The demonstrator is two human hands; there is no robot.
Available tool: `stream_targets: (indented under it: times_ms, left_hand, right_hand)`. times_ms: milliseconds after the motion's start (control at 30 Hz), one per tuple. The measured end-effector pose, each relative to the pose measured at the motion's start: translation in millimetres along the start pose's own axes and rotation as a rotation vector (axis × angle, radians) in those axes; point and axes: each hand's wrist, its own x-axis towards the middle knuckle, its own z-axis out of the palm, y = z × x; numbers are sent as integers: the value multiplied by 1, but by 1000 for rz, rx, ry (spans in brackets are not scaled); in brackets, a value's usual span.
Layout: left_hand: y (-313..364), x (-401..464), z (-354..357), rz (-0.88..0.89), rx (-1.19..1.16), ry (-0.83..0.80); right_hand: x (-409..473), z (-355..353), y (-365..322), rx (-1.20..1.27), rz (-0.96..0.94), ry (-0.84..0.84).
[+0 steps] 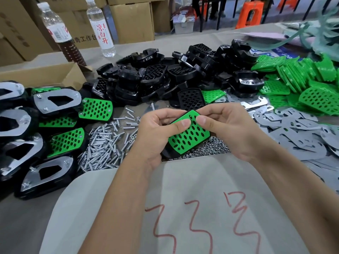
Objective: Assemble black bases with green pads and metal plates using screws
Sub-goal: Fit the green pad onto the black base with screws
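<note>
Left hand (pixel 156 132) and right hand (pixel 225 125) pinch green pad (pixel 190 134) onto black base (pixel 166 152) (thumbs on top) | long axis diagonal | screws (pixel 102 143) nearer left

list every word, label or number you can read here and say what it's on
"凉白开", red, running down the label of the clear water bottle.
"奇工作台", dark print on the cardboard box behind the bottles; the start is hidden.
Red hand-drawn marks on the grey sheet, not readable as words.
Label of the brown-drink bottle: too blurred.
Blue sign at far right: partly covered, unreadable.
</note>
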Motion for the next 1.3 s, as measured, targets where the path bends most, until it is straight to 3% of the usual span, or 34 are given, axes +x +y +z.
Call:
stream_targets:
  times_ms: [133, 333, 433, 500, 600, 667, 767, 933, 1067, 1300]
  left_hand:
    - [-1, 1, 3, 3, 11, 21]
    - [4, 1, -8, -85, -128, -121]
    - [3, 1, -3, -57, -112, -66]
    - [0, 3, 5, 75, 76, 69]
    - [-4, 2, 13, 505, 702, 262]
    - [-4, 0, 15, 637, 858, 180]
    - [-7, -2, 19, 593, 913, 18]
    - [-10, 1, 16, 538, 686, 107]
    - [-6, 2, 14, 468, 480, 135]
    - [-1, -3, 20, 438, 342, 65]
  right_hand:
    - [-1, 2, 1, 21, 49, 14]
    - [-4, 2, -4, 115, 59, -34]
    - [-3, 5, -5, 105, 76, 7]
    - [-1, 6, -5, 110, 92, 87]
    - [2, 8, -3, 111, 104, 271]
    - [3, 8, -2, 119, 104, 374]
    - [3, 6, -4, 180, 105, 422]
    - [3, 0, -9, 229, 44, 231]
    - [1, -4, -6, -13, -56, 135]
    - [0, 0, -1, -364, -268, 180]
